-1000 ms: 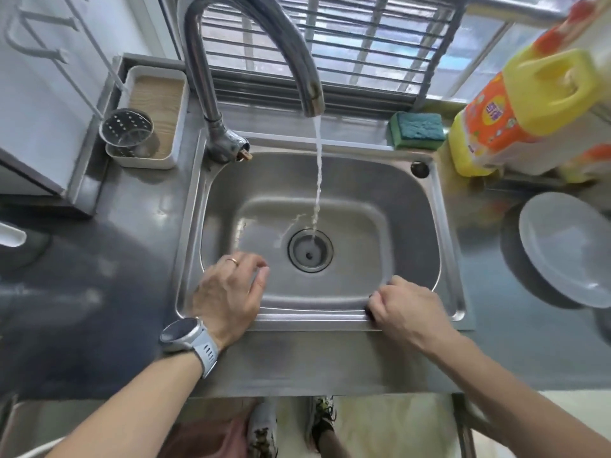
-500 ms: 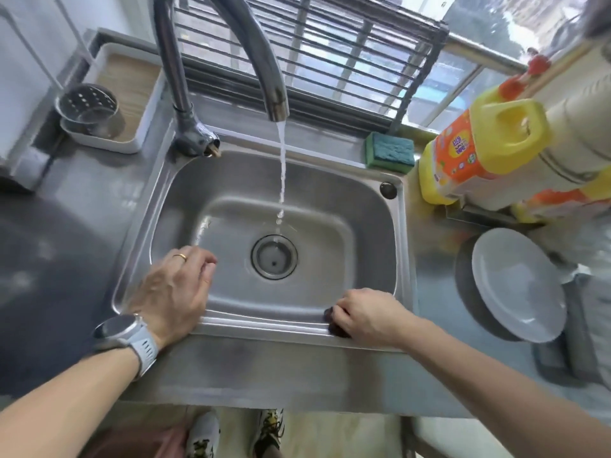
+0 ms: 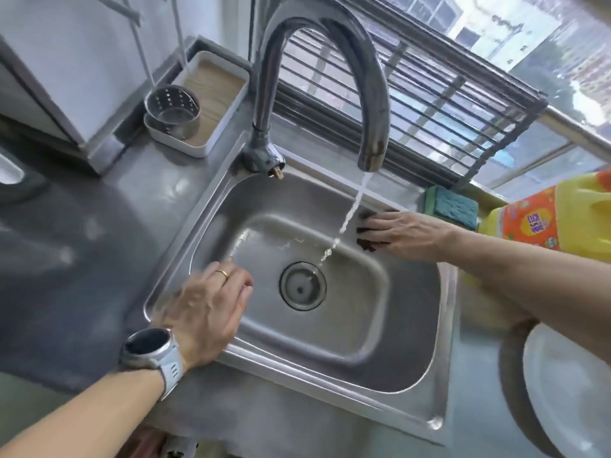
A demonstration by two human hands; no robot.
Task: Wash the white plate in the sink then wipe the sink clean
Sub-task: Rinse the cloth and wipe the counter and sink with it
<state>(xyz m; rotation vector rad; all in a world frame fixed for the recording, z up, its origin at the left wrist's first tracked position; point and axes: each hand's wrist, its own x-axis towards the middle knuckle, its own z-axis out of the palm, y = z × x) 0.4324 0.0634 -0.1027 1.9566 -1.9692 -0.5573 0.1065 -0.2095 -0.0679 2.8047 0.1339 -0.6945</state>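
Observation:
The steel sink (image 3: pixel 330 332) fills the middle of the view, with water running from the curved tap (image 3: pixel 370 94) towards the drain (image 3: pixel 302 285). My right hand (image 3: pixel 406 236) presses a dark scrub pad (image 3: pixel 365 243) against the sink's far right inner wall. My left hand (image 3: pixel 208 309), with a watch and a ring, rests flat on the sink's near left rim and holds nothing. The white plate (image 3: pixel 568 395) lies on the counter to the right of the sink, partly behind my right forearm.
A green-blue sponge (image 3: pixel 454 204) sits at the sink's back right corner beside a yellow and orange detergent bottle (image 3: pixel 562 216). A white tray (image 3: pixel 211 94) with a perforated steel cup (image 3: pixel 172 114) stands at the back left. A window grille runs behind the tap.
My right hand has moved with the dark pad from the sink's near rim to its far right wall. My left hand stays on the near left rim. The view has tilted.

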